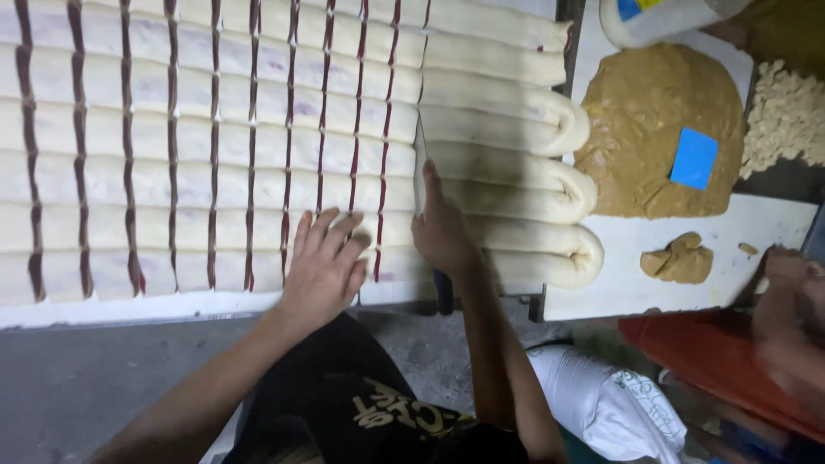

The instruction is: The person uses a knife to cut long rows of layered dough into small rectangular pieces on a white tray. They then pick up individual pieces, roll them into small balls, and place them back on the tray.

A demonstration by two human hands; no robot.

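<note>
Long pale dough rolls [507, 180] with a dark red filling lie side by side across a white board [129, 308], cut crosswise into several columns of short pieces [198, 163]. My left hand [322, 266] lies flat, fingers spread, on the cut pieces near the board's front edge. My right hand [440, 232] grips a knife whose thin blade [418, 163] stands upright in the rolls, index finger stretched along its back. To the right of the blade the rolls are uncut and show their rounded ends.
A large brown dough mound [644, 129] with a blue square scraper [693, 158] sits on a white surface at right, with a small brown lump [681, 259] and pale crumbled bits [786, 116]. Another person's hand [795, 301] and a red sleeve show at the right edge. A white sack [601, 399] lies on the grey floor.
</note>
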